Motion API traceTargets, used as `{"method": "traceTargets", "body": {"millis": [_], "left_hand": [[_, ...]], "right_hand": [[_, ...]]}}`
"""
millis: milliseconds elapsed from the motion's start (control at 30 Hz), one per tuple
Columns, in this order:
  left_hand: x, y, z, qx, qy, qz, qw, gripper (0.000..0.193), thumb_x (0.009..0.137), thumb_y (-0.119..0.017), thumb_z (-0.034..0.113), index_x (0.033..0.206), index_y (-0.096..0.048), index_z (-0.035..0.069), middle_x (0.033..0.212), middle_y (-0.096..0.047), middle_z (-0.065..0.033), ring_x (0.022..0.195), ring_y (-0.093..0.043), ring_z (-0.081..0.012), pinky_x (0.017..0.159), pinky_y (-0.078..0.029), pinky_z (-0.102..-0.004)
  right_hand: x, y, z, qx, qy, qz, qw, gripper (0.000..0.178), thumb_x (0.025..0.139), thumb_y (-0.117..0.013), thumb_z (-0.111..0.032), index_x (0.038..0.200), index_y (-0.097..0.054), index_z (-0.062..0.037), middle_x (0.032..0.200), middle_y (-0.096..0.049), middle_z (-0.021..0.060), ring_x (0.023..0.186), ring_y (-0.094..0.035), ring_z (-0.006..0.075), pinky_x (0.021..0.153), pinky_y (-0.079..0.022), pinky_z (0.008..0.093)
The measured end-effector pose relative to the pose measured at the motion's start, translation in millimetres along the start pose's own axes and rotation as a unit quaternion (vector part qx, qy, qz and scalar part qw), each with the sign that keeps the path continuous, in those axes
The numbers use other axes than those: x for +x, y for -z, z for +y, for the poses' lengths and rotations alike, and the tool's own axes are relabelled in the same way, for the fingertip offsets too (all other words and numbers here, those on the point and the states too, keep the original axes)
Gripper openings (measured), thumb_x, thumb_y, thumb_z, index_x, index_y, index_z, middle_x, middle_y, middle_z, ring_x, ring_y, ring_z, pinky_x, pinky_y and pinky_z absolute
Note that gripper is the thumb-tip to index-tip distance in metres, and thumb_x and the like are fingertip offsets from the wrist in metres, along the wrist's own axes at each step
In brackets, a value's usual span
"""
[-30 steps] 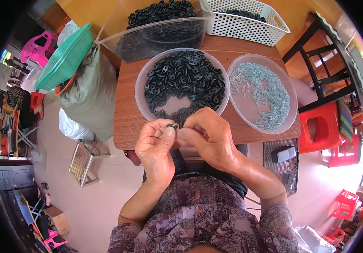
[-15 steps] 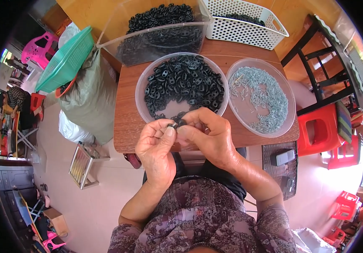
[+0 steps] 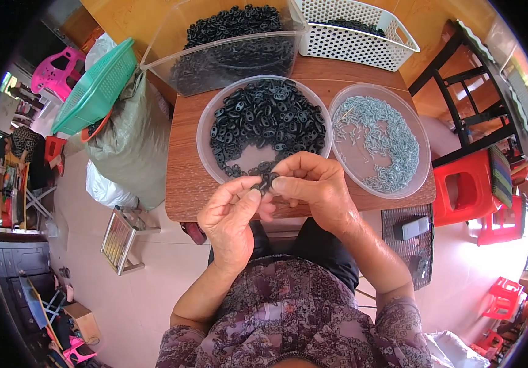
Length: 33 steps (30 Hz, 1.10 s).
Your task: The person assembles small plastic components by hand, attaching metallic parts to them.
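Just in front of a clear round tub, my left hand and my right hand meet fingertip to fingertip. Between them is a small black two-holed piece, pinched by both hands; my fingers hide part of it. Many black oval pieces of the same look fill the tub, with a bare patch of its bottom near my hands. To the right a clear round lid or shallow tray carries a spread of small grey screw-like pins.
A clear bin and a white perforated basket, both with black pieces, stand at the back of the wooden table. A large sack under a green basket is at the left. Red stools stand at the right.
My right hand has shifted slightly right and its fingers have spread a little from the left hand's. More of the black piece between my fingertips now shows.
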<state>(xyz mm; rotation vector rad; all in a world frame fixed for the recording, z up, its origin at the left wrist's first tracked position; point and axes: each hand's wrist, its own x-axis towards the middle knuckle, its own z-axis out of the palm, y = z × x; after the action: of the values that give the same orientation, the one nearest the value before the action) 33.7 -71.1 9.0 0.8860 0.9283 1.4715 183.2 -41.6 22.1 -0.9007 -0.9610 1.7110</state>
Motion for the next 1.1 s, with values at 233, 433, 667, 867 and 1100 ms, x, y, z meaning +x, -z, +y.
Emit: {"method": "traceTargets", "body": {"millis": [233, 433, 667, 867, 1100], "left_hand": [[-1.9, -1.2, 3.2, 0.009, 0.034, -0.013, 0.999, 0.015, 0.081, -0.052, -0.003, 0.095, -0.055, -0.006, 0.08, -0.062, -0.0152, 0.06, -0.06, -0.0165, 0.048, -0.048, -0.0235], [-3.6, -2.1, 3.8, 0.034, 0.021, 0.001, 0.999, 0.016, 0.08, -0.054, -0.004, 0.096, -0.055, -0.006, 0.077, -0.062, -0.0134, 0.059, -0.06, -0.0148, 0.048, -0.047, -0.0222], [-5.3, -1.7, 3.8, 0.05, 0.01, -0.004, 0.999, 0.015, 0.08, -0.054, -0.005, 0.095, -0.055, -0.006, 0.075, -0.062, -0.0122, 0.058, -0.059, -0.0135, 0.049, -0.047, -0.0216], [-5.3, -1.8, 3.5, 0.055, 0.021, -0.007, 0.998, 0.015, 0.08, -0.054, -0.005, 0.095, -0.054, -0.005, 0.075, -0.062, -0.012, 0.058, -0.059, -0.0131, 0.049, -0.047, -0.0216], [-4.8, -2.9, 1.0, 0.039, 0.016, 0.0, 0.999, 0.02, 0.08, -0.053, -0.006, 0.1, -0.05, -0.004, 0.076, -0.062, -0.0114, 0.057, -0.058, -0.0119, 0.049, -0.046, -0.0213]], "right_hand": [[1.4, 3.6, 8.0, 0.026, -0.002, 0.003, 1.0, 0.018, 0.079, -0.061, -0.004, 0.095, -0.062, 0.0024, 0.076, -0.062, 0.0055, 0.06, -0.052, 0.007, 0.053, -0.04, 0.0187], [0.4, 0.9, 8.0, 0.003, 0.008, 0.012, 1.0, 0.018, 0.079, -0.061, -0.005, 0.096, -0.063, 0.0014, 0.075, -0.062, 0.0044, 0.059, -0.051, 0.0062, 0.053, -0.041, 0.0186], [-1.5, -0.3, 5.7, -0.021, 0.009, 0.013, 1.0, 0.015, 0.079, -0.062, -0.007, 0.093, -0.064, 0.0004, 0.071, -0.061, 0.0015, 0.057, -0.05, 0.0036, 0.05, -0.039, 0.0163], [-1.5, -0.1, 7.4, -0.07, 0.035, 0.017, 0.997, 0.015, 0.08, -0.061, -0.007, 0.093, -0.064, -0.0002, 0.072, -0.061, 0.0005, 0.06, -0.052, 0.0029, 0.052, -0.042, 0.0164], [-4.0, -1.7, 5.6, -0.069, 0.041, 0.007, 0.997, 0.013, 0.082, -0.058, -0.004, 0.093, -0.063, 0.0017, 0.076, -0.063, 0.0026, 0.069, -0.059, 0.0068, 0.061, -0.05, 0.0198]]}}
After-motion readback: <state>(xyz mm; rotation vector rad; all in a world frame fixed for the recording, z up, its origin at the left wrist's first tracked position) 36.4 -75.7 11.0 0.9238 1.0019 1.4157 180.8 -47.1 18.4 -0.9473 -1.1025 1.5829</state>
